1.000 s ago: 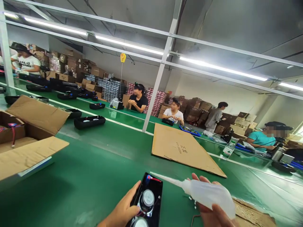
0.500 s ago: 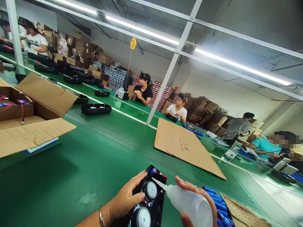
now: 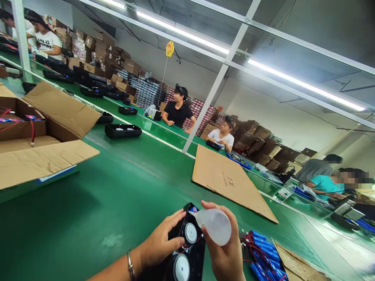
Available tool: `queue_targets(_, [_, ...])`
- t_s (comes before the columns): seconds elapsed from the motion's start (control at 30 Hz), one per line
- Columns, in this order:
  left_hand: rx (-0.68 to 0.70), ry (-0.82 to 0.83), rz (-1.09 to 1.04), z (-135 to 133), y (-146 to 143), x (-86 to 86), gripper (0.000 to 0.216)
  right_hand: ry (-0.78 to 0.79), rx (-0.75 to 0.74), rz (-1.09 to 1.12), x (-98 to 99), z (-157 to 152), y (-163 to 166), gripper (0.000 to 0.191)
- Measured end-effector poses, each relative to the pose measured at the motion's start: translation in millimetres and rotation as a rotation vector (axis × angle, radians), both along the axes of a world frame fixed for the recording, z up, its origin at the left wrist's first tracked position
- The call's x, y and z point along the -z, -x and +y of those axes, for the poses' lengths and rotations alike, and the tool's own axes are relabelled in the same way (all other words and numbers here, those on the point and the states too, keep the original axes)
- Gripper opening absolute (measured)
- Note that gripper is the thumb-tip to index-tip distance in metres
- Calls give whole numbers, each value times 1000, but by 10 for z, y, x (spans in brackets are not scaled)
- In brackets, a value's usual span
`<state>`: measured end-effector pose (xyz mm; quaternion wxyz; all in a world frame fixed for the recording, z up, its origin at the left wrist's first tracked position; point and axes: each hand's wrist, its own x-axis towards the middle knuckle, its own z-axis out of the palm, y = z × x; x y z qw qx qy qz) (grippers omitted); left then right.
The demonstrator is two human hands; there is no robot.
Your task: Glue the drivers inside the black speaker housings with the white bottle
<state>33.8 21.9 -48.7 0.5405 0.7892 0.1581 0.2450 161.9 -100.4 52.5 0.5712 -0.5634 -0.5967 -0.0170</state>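
Note:
A black speaker case (image 3: pixel 198 255) lies tilted before me, its inside facing up. Two round speakers with pale backs, an upper one (image 3: pixel 191 233) and a lower one (image 3: pixel 181 268), sit in it. My left hand (image 3: pixel 161 242) grips the case's left wall, thumb over the inner edge. In my right hand (image 3: pixel 227 255) is a translucent squeeze bottle (image 3: pixel 219 227), tipped over the case. The bottle's narrow nozzle points at the upper end, close beside a small blue part (image 3: pixel 193 209); whether it touches cannot be made out. The case's lower end is cut off by the frame.
Blue battery cells (image 3: pixel 265 249) with red wires lie at right, beside cardboard. A flat cardboard sheet (image 3: pixel 228 181) lies ahead. An open carton (image 3: pixel 55 156) stands at left. Another black case (image 3: pixel 123 131) rests farther back. Several people sit across the line, one in black (image 3: pixel 177 113).
My right hand has swung the bottle up and left, tipping it more steeply, with its nozzle nearer the case's upper end. My left hand keeps its grip. The view has shifted slightly.

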Motion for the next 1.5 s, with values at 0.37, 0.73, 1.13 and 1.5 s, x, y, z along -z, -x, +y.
queue_targets(0.37, [-1,37,28,-45,13,-121,72,68,26,-36,-78,51,44,33])
queue_targets(0.73, [0,22,24,-26,-5,-77,70,64,2,-64,-108,127,40,33])
queue_targets(1.13, [-8,58,-10,-40,1,-105,69,92,1,-43,-134,150,41,33])
queue_targets(1.5, [-14,58,8,-34,4,-101,71,92,-9,-38,-116,131,45,32])
